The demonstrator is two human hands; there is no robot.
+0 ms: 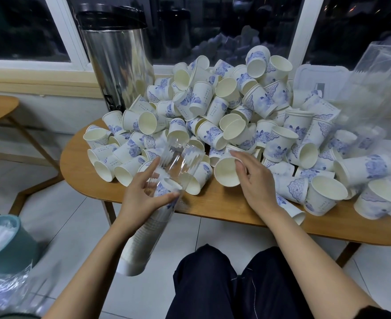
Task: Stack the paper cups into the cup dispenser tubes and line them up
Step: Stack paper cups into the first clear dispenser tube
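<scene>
Before the cup pile [236, 107], my left hand [141, 192] grips the clear tube [180, 155]; my right hand [254, 180] grips one paper cup [225, 174].

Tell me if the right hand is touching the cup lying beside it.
Touching. Head view: the right hand lays its fingers over the paper cup, thumb hooked on its rim; no gap shows.
</scene>
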